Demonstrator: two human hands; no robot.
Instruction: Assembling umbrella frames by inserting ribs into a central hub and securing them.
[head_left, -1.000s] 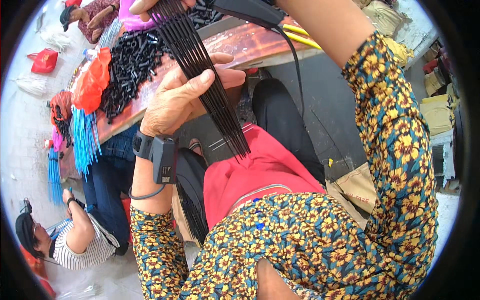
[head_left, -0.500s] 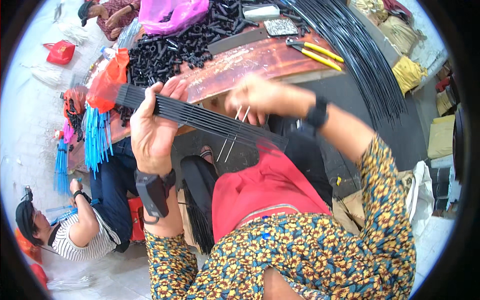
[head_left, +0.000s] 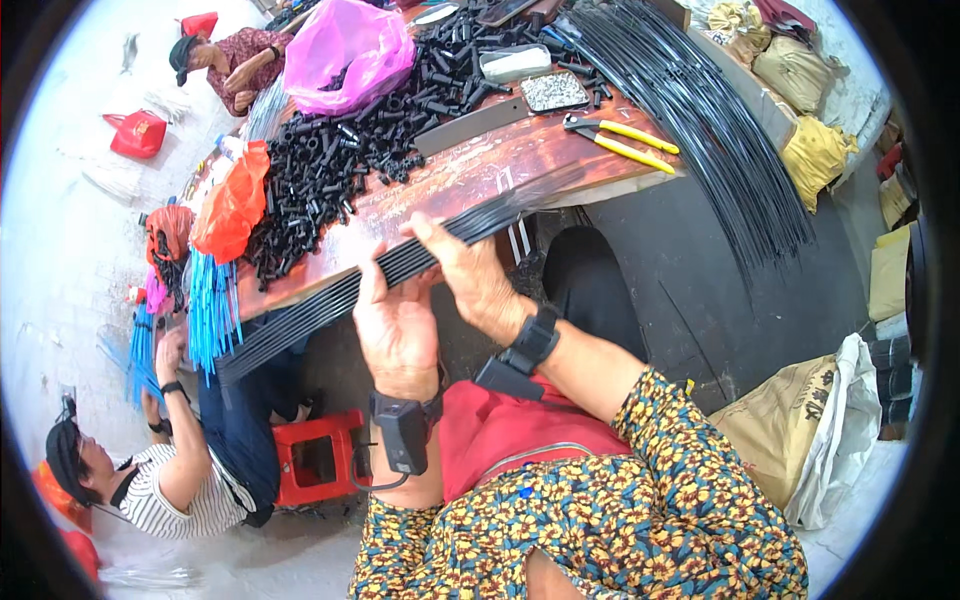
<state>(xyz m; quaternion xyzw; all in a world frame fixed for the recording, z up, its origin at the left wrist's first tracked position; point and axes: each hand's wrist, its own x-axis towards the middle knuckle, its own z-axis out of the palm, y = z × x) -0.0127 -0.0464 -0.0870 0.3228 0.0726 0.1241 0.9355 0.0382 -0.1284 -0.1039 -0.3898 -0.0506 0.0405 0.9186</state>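
A row of thin black rods (head_left: 330, 302) lies slantwise in my two hands, its right end higher and farther away. My left hand (head_left: 398, 325) supports the rods near their middle, with the thumb raised along the near side. Close beside it my right hand (head_left: 478, 283) grips the same rods, its fingers around the bundle. Two thin pale pins (head_left: 517, 240) stick out across the rods toward their right end. Both ends of the bundle are smeared by motion.
Beyond my hands, the wooden table (head_left: 590, 165) holds a heap of black tubular parts (head_left: 345, 150), yellow-handled pliers (head_left: 622, 140), a tray of small metal pieces (head_left: 553, 92) and long black rods (head_left: 715, 130). A co-worker (head_left: 170, 480) sits at left near a red stool (head_left: 312, 465).
The rods have turned so their right end now points up and away and the left end is lower. My right hand has come onto the bundle beside my left, which has moved right.
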